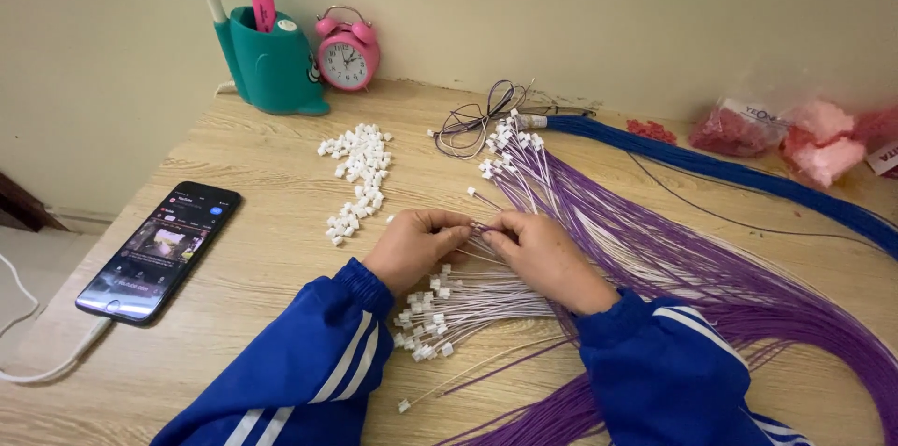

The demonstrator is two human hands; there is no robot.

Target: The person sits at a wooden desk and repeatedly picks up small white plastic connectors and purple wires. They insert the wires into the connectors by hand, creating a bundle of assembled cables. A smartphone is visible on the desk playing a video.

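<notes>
Both hands meet at the middle of the light wood-grain counter (234,250), fingertips pinched together on thin purple-and-white wires; exactly what sits between the fingertips is too small to tell. Left hand (416,245) curled narrow, thumb and forefinger closed on the wire ends; right hand (538,254) likewise closed, fingers touching the left hand's fingertips. Blue sleeves with white stripes (309,371) cover both forearms. Just near of the hands lies a fan of finished wires tipped with small white plastic connectors (426,320), ends pointing left. Far of the hands, a second cluster of connector-tipped wires (510,142) spreads out from the big bundle of long purple wires (711,278) that sweeps across the right side of the counter to the near right edge. A thick blue wire bundle (748,175) runs along the far right, beside it a coil of thin grey wire (477,119). Loose pile of small white plastic connectors (360,175) sits left and far of the hands, apart from them. Black smartphone with lit screen (159,250) at left, white cable plugged in at its near end. Far left against the wall: teal plastic pen holder (271,63) with a pink marker, pink round alarm clock (348,53) just right of it. Clear bags of pink and red bits (795,133) far right.
</notes>
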